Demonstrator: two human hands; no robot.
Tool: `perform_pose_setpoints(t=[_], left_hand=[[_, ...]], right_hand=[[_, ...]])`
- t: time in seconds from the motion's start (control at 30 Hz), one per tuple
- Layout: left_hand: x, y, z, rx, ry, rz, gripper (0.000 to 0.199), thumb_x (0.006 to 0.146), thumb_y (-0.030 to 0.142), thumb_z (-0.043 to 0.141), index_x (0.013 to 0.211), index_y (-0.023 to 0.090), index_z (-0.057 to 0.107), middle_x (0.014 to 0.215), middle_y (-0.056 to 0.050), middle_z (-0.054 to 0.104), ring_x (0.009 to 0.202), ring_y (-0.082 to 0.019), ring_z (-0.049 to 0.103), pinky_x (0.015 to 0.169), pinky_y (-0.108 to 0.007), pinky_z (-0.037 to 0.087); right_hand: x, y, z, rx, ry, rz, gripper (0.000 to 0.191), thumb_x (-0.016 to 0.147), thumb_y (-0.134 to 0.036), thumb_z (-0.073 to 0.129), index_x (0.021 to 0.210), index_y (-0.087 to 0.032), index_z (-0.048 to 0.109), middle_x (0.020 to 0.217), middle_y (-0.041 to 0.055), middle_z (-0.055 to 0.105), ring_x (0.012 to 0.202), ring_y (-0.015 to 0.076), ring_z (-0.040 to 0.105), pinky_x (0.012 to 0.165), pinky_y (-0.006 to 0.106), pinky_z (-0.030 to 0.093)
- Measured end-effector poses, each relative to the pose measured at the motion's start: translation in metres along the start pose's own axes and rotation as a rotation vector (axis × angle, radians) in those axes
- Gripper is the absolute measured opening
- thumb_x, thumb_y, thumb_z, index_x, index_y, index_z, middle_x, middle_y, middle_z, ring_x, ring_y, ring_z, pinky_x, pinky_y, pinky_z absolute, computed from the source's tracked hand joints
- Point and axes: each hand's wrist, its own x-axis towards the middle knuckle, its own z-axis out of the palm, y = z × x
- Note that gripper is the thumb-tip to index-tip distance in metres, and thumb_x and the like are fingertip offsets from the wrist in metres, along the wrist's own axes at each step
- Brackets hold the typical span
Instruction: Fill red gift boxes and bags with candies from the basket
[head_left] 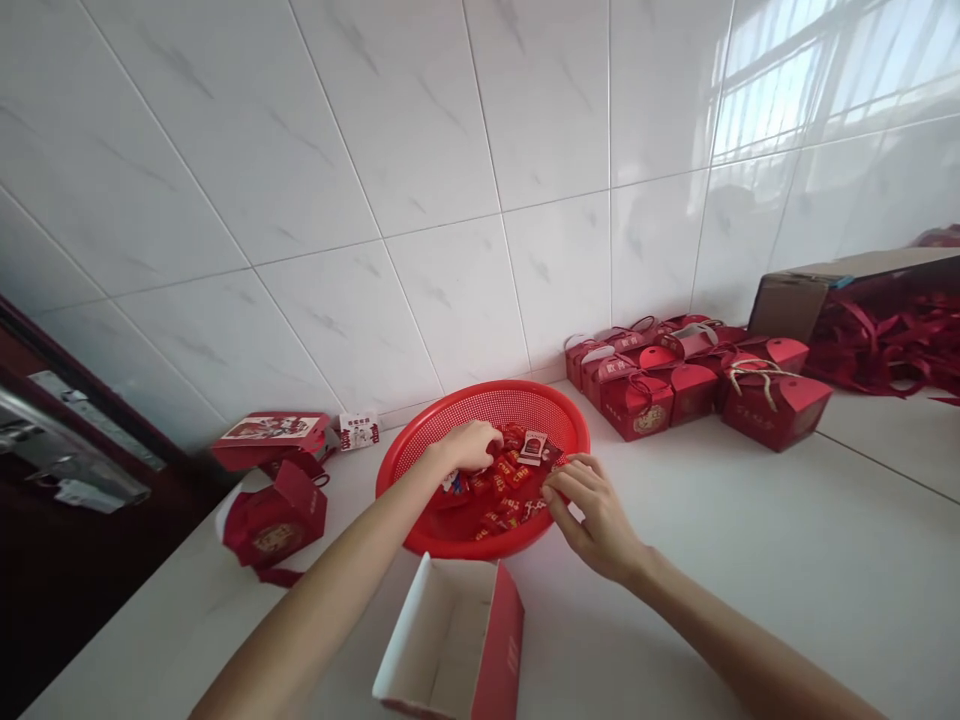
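Note:
A red plastic basket (397, 455) with a perforated wall holds several small wrapped candies (506, 480), mostly red with gold lettering. My left hand (471, 445) reaches over its left side, fingers curled down among the candies; what they grip is hidden. At the right rim is my right hand (589, 505), thumb and fingers drawn together by the wrappers, and I cannot make out what is between them. A pale, printed packet (533, 447) lies between the two hands. Just below the basket, an open-topped red box (510, 640) with a white inside stands on the white counter.
Several closed red gift boxes (637, 400) stand against the tiled wall (442, 300). Behind them on the right, a cardboard carton (787, 305) holds dark red ribbons (885, 335). More red boxes (281, 515) and a small printed card (360, 431) sit at the left.

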Motion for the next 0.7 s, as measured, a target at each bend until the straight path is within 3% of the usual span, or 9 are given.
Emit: perform_pose_setpoints(t=[0.2,0.37,0.57,0.7], left_hand=[[0.012,0.016,-0.002,-0.086,-0.054,0.122,0.035,0.075,0.013,0.062,0.106,0.022,0.072,0.116,-0.005,0.072,0.100,-0.023,0.067,0.072,-0.026,0.049],[0.017,0.024,0.002,-0.052,-0.139,0.110,0.030,0.075,0.027,0.069,0.105,0.022,0.069,0.111,-0.006,0.072,0.094,-0.025,0.068,0.070,-0.027,0.050],[0.018,0.025,0.009,-0.008,-0.108,0.112,0.053,0.069,0.048,0.079,0.114,0.021,0.067,0.123,-0.011,0.066,0.109,-0.030,0.064,0.086,-0.033,0.052],[0.019,0.028,0.013,0.031,-0.103,0.092,0.036,0.073,0.036,0.077,0.105,0.021,0.072,0.121,-0.012,0.067,0.104,-0.030,0.066,0.082,-0.033,0.052]], right_hand=[[0.000,0.000,-0.002,0.005,-0.026,0.024,0.025,0.101,-0.020,0.042,0.080,-0.024,0.056,0.075,0.0017,0.067,0.069,0.0177,0.056,0.087,0.039,0.043],[-0.001,0.000,-0.001,-0.010,0.011,-0.020,0.022,0.100,-0.015,0.044,0.082,-0.023,0.054,0.075,0.0004,0.067,0.068,0.0162,0.055,0.086,0.038,0.043],[0.000,0.001,-0.002,-0.035,0.039,-0.064,0.020,0.098,-0.012,0.046,0.084,-0.023,0.054,0.072,-0.0013,0.064,0.066,0.0153,0.053,0.082,0.036,0.044],[0.000,0.002,-0.002,-0.046,0.048,-0.064,0.018,0.098,-0.012,0.048,0.084,-0.023,0.054,0.074,-0.0004,0.065,0.068,0.0158,0.054,0.079,0.035,0.044]])
